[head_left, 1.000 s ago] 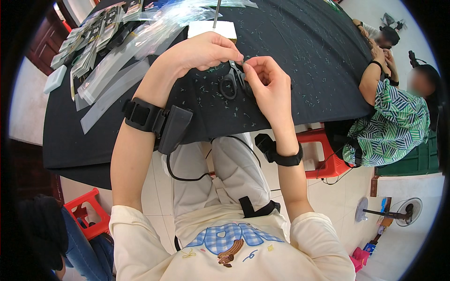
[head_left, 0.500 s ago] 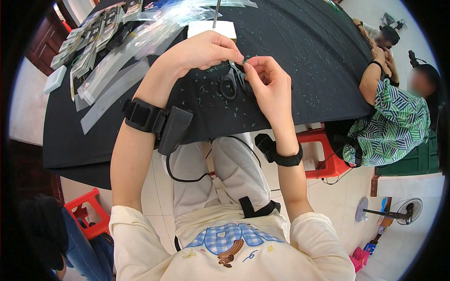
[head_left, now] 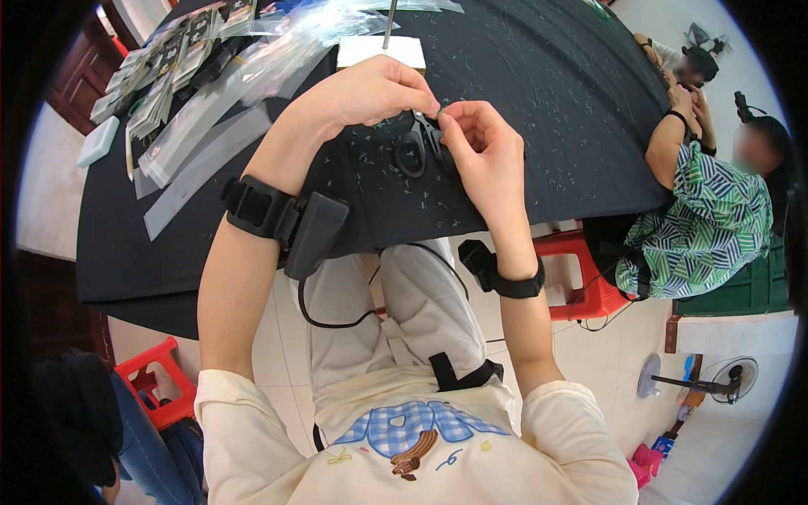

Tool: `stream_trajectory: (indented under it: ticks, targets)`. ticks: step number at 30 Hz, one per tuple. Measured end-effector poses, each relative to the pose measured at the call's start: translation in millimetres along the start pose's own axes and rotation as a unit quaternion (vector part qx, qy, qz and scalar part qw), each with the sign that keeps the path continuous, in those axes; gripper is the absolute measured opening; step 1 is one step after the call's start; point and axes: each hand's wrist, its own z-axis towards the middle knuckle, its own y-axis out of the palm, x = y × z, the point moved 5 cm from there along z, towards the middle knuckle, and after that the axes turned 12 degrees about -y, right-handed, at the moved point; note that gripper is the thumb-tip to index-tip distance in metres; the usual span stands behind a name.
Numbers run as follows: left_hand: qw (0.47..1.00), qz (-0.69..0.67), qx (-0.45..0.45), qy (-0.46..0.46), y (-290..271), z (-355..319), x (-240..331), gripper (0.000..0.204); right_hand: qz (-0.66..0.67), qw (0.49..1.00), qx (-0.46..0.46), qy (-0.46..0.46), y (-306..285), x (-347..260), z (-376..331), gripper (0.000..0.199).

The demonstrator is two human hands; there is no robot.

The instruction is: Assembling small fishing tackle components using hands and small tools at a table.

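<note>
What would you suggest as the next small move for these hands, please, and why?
I would perhaps slightly loosen the pinch of the right hand while the left hand holds, since both pinch what looks like a tiny greenish piece, mostly hiding it. The scissors lie on the black cloth, partly hidden behind the right hand.

The right hand partly hides the scissors, and the pinched bit is too small to identify.
</note>
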Motion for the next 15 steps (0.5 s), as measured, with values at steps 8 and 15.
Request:
stream_trajectory:
  ticks: [8, 15]
  targets:
    - [1.000, 0.006, 0.005, 0.006, -0.5, -1.5, 2.7, 0.014, 0.004, 1.000, 0.001, 0.004, 0.2, 0.2, 0.0, 0.011]
    - [1.000, 0.005, 0.006, 0.002, -1.6, -0.2, 0.7, 0.014, 0.013, 1.000, 0.002, 0.015, -0.2, -1.1, 0.5, 0.012]
